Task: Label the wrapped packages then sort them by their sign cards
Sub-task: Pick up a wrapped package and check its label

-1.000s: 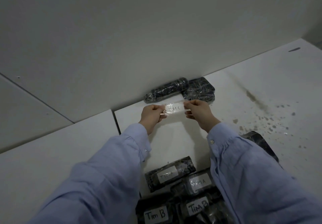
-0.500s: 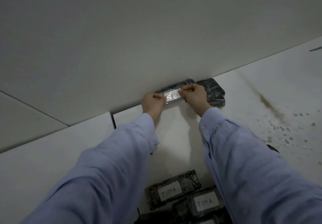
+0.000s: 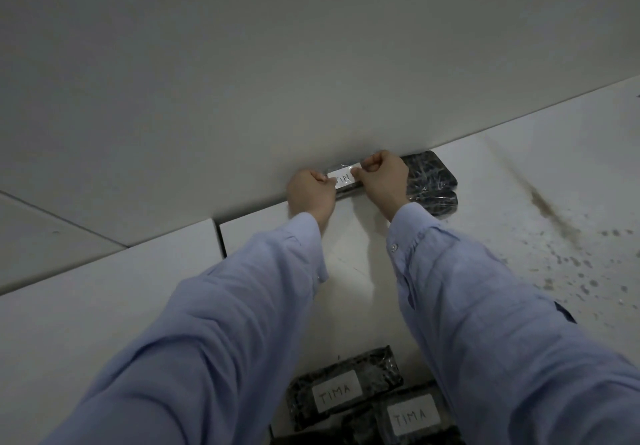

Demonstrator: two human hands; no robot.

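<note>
A white label [image 3: 342, 178] marked "TIM" is held stretched between the two hands; any further letters are hidden by the right hand. It lies against the top of a dark wrapped package [image 3: 348, 192]. Only a narrow strip of this package is seen, under the label and between the hands, where the surface [image 3: 519, 174] meets the wall [image 3: 311, 63]. The label's left end is pinched by the left hand [image 3: 311, 193], whose fingers are curled in. The right end is pinched by the right hand [image 3: 382, 178], curled likewise. Whether the label is stuck down yet cannot be told.

Just to the right of the right hand, touching the same wall line, a stacked pair of unlabelled packages [image 3: 433, 176] is seen. Well back from both hands, towards the person and between the light blue sleeves [image 3: 225, 323], two packages are found side by side. Each carries a white label reading "TIMA": the nearer-left package [image 3: 343, 387] and the nearer-right package [image 3: 414, 417]. Far to the right of the right hand, the surface is marked by brown stains [image 3: 554, 223].
</note>
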